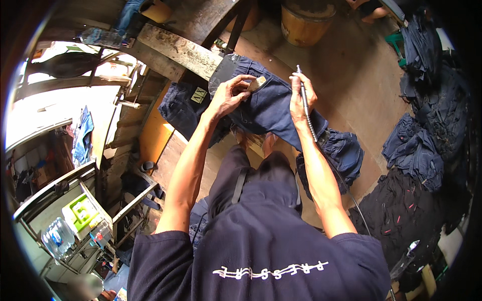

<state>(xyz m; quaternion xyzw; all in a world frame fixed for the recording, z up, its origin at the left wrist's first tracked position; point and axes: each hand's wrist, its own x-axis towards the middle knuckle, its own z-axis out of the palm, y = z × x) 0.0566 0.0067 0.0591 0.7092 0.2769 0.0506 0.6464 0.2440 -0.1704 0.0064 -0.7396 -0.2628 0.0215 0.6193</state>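
My left hand (232, 94) pinches a small tan, flat piece (257, 84) against the upper part of dark blue cloth trousers (266, 103). The trousers lie stretched over a dark, rounded board end (221, 75) in front of me, and one leg hangs down to the right. My right hand (304, 95) is closed around a slim silver pen-shaped tool (304, 99), its narrow tip pointing up and away from me, just right of the trousers. From the tool's rear end, a ribbed metal hose and dark cord (346, 185) run down past my right forearm.
Another dark garment (181, 108) with a pale square patch hangs left of the board. Piles of dark clothes (416, 150) lie along the right side. A large brownish bucket (307, 22) stands at the back. A water bottle (57, 236) and green tray (82, 211) are at the lower left.
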